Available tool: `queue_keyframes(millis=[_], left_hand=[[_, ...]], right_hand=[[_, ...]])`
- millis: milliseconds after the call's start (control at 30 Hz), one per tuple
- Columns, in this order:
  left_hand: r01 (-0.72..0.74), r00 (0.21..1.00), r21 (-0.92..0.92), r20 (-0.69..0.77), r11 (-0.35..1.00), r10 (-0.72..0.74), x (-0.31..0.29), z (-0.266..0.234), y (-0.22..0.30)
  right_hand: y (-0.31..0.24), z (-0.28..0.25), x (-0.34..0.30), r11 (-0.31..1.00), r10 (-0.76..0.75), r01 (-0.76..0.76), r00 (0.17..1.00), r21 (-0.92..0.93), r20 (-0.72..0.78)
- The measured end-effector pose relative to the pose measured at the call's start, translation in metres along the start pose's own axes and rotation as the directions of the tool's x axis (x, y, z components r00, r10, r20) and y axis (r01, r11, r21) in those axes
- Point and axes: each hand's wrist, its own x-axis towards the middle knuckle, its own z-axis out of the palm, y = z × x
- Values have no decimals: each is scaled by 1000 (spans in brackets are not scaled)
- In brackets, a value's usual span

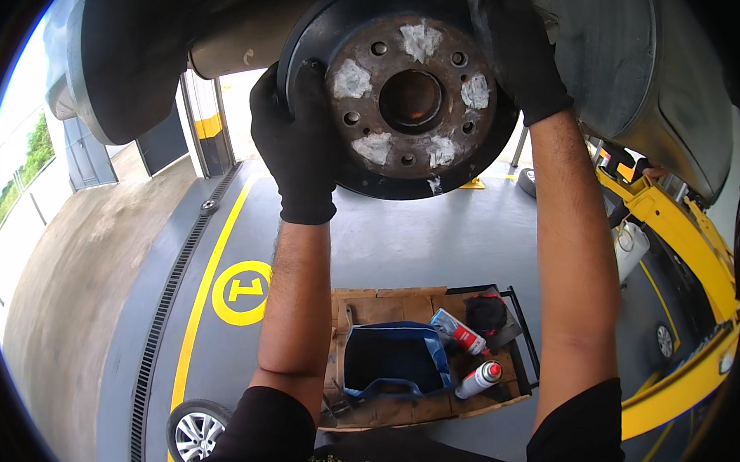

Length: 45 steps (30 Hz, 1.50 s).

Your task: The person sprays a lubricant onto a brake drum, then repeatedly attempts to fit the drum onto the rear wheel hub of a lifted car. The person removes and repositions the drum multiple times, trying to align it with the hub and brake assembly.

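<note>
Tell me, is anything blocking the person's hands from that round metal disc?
Nothing visible blocks them. The left hand grips the left edge of the round metal disc; the right hand is at its upper right edge, fingertips hard to make out. Both wear black gloves. The blue bin sits below, out of the way.

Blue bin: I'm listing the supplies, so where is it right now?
In the head view, the blue bin sits in the lower middle on brown cardboard, below the brake disc and just left of the spray can.
</note>
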Motion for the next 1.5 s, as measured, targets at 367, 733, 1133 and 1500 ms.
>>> queue_keyframes(millis=[367,733,1133,1500], left_hand=[[-15,1000,12,3,1000,15,-1,0,4],[-60,998,24,-17,998,60,-2,-1,-2],[-247,965,-133,60,960,256,-75,-74,25],[312,818,230,429,922,-383,-150,-137,-40]], right_hand=[[8,-2,6,998,35,-35,999,-42,-13],[-2,2,0,995,7,-16,996,-99,-84],[-62,-56,-132,988,48,-23,986,153,-162],[-15,-14,-338,740,653,-670,737,59,171]])
